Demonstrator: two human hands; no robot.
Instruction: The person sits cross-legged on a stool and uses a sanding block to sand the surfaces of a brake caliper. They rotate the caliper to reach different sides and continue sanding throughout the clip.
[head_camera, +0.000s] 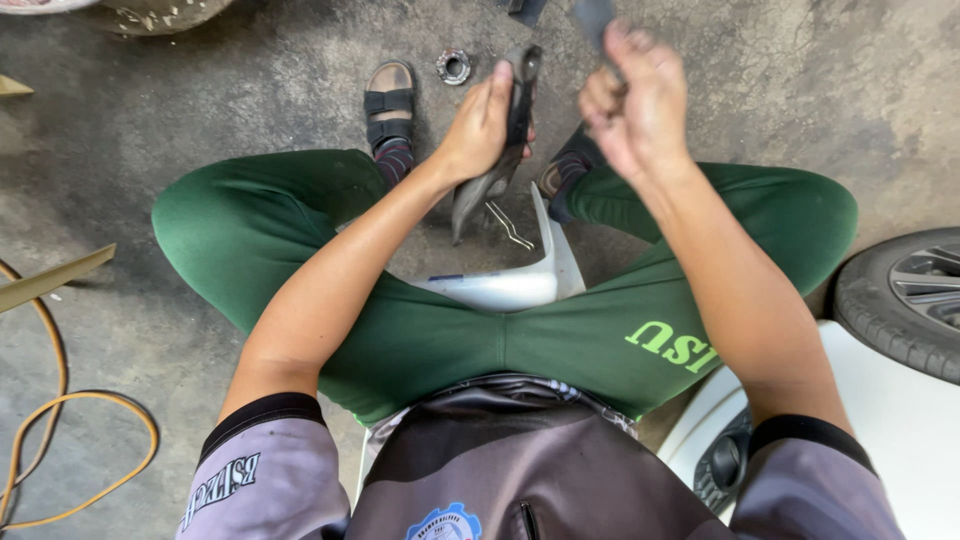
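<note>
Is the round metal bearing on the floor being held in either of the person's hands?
No, the bearing lies alone on the concrete beside the sandalled foot.

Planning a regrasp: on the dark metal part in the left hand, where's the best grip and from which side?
Probably the narrow middle shank of the dark metal part, where the left hand already wraps it, coming from the person's left. It stands roughly upright; its top end carries a ring-like eye and its lower end widens into a flat blade, both awkward to close around. The right hand works close on the other side.
</note>
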